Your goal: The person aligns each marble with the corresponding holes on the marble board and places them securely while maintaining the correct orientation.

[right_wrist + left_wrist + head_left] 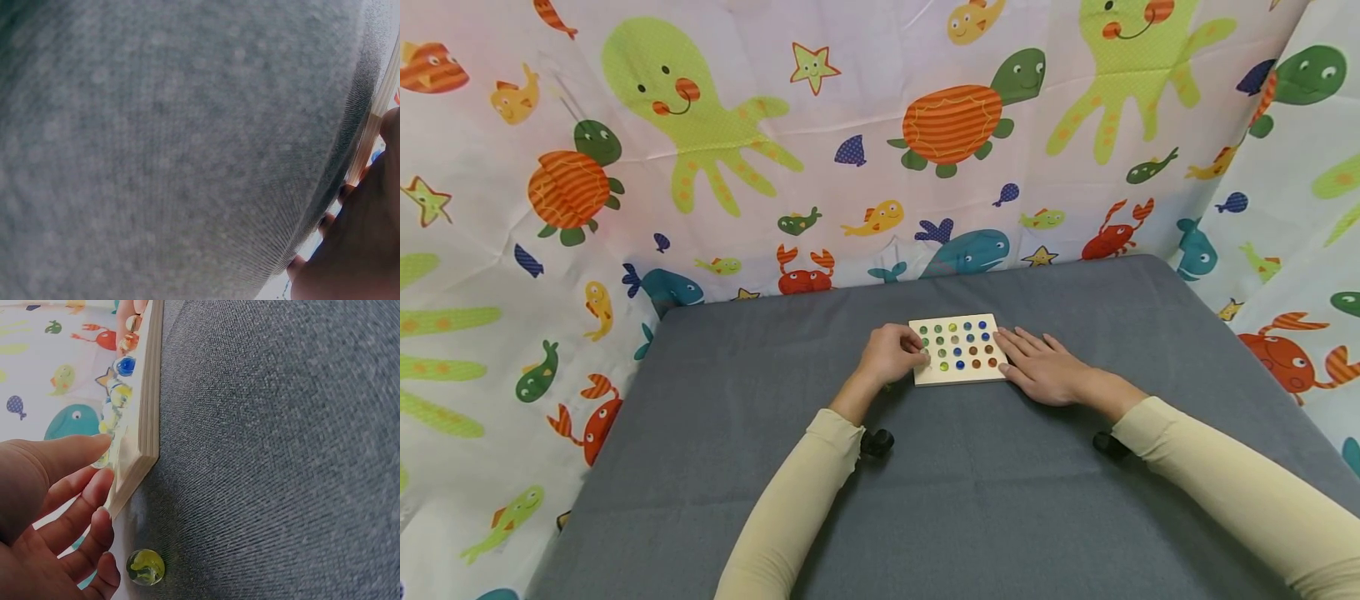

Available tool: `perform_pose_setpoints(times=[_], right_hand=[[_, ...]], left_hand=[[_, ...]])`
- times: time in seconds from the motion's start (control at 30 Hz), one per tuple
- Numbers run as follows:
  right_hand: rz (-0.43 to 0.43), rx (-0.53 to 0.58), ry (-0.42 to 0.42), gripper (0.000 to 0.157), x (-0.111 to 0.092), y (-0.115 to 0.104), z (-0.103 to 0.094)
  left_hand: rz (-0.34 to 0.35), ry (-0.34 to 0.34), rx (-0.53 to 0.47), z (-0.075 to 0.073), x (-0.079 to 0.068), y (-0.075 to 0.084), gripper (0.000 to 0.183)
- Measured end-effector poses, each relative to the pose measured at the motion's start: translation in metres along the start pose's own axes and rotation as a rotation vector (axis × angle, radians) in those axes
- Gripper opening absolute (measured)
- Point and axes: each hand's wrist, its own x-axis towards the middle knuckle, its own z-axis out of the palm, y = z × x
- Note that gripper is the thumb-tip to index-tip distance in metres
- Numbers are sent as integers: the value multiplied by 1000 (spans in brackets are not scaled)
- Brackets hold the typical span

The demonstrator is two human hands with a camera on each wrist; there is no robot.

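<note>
A pale wooden board (962, 376) with rows of glass marbles in green, yellow, blue and orange-brown lies flat on the grey cloth. At its left edge my left hand (891, 354) pinches a clear marble (101, 460) between thumb and index finger, close over the board's near left corner; the other fingers curl beside it. A loose marble with a yellow-green swirl (145, 567) rests on the cloth just under that hand. My right hand (1045, 367) lies with fingers extended against the board's right edge, fingertips on the wood; the right wrist view shows it mostly in shadow.
A grey cloth (715, 467) covers the table. Behind and at both sides hangs a white curtain (850, 83) printed with sea animals. Dark wrist cameras (877, 443) sit under both cream sleeves (801, 504).
</note>
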Motion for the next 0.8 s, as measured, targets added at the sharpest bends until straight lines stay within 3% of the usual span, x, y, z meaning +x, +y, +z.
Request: perform_pose_setpoints(times=[0.5,0.8], right_hand=[[-4,18,4,64,-2,-3,-2],[-11,0,20,65,-1,1,1]], left_hand=[[-28,6,2,3,1,1,11],[17,26,26,2,0,0,13]])
